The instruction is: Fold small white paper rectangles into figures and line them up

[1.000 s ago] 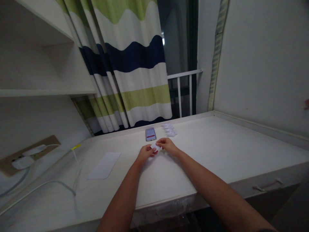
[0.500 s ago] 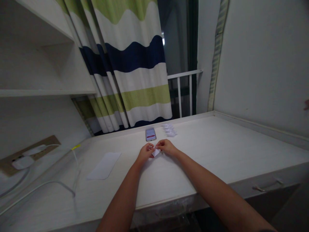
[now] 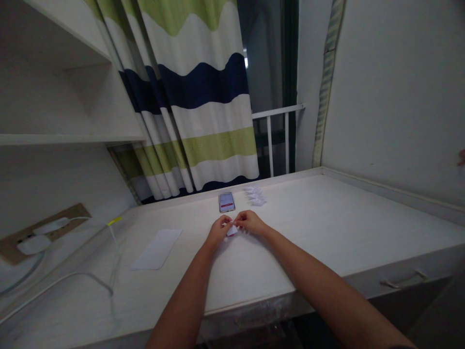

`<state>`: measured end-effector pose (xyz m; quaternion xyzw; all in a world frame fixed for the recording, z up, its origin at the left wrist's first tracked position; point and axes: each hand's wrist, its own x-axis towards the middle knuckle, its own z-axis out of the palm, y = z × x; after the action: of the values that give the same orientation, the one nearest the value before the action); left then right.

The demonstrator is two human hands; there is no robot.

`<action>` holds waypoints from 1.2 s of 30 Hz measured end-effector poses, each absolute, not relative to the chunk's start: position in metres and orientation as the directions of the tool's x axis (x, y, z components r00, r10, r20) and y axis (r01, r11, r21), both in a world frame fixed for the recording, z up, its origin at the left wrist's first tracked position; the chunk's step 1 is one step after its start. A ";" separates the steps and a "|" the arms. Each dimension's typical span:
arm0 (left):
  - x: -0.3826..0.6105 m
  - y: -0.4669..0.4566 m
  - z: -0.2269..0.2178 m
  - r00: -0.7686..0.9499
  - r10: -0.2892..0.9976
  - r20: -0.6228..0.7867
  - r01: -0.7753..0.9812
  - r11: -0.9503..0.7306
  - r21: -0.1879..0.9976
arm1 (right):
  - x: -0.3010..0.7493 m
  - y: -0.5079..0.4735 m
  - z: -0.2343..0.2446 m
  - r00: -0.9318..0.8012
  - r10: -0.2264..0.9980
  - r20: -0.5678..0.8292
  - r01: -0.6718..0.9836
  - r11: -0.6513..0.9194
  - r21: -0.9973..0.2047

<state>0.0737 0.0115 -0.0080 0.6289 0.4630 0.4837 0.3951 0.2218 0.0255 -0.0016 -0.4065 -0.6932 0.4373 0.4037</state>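
Note:
A small folded piece of white paper (image 3: pixel 232 230) is held between my two hands, just above or on the white desk. My left hand (image 3: pixel 219 229) pinches its left side, fingers curled. From the right, my right hand (image 3: pixel 250 222) grips its upper edge with thumb and fingertips. Part of the paper is hidden behind my fingers. Just beyond my hands lies a phone (image 3: pixel 227 202) with its screen lit. To the right of the phone, several folded white paper pieces (image 3: pixel 255 196) sit in a row.
A flat sheet of white paper (image 3: pixel 158 249) lies on the desk (image 3: pixel 327 218) to the left. Chargers (image 3: pixel 34 244) and white cables (image 3: pixel 87 274) run along the left side. A shelf (image 3: pixel 69 139) overhangs at upper left; a striped curtain (image 3: pixel 214 121) hangs behind.
The folded paper has turned and shows a smaller, more upright face between my fingers. My right hand has shifted very slightly; the other things stay in place.

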 end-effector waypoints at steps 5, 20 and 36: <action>0.074 0.012 -0.009 0.099 0.953 0.285 0.196 -0.299 0.934 | 0.220 0.024 0.000 -0.356 0.912 0.204 0.192 0.286 -0.939; 0.074 0.007 0.003 0.026 0.945 0.326 0.139 -0.326 0.935 | 0.218 0.026 0.000 -0.361 0.887 0.288 0.025 0.318 -0.948; 0.066 0.008 0.007 -0.108 0.963 0.247 -0.123 -0.260 0.958 | 0.217 0.029 -0.003 -0.269 0.892 0.364 -0.104 0.348 -0.932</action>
<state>0.0664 0.0079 0.0073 0.5013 0.4187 0.6153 0.4414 0.2167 0.0288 -0.0033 -0.3095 -0.6360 0.4796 0.5193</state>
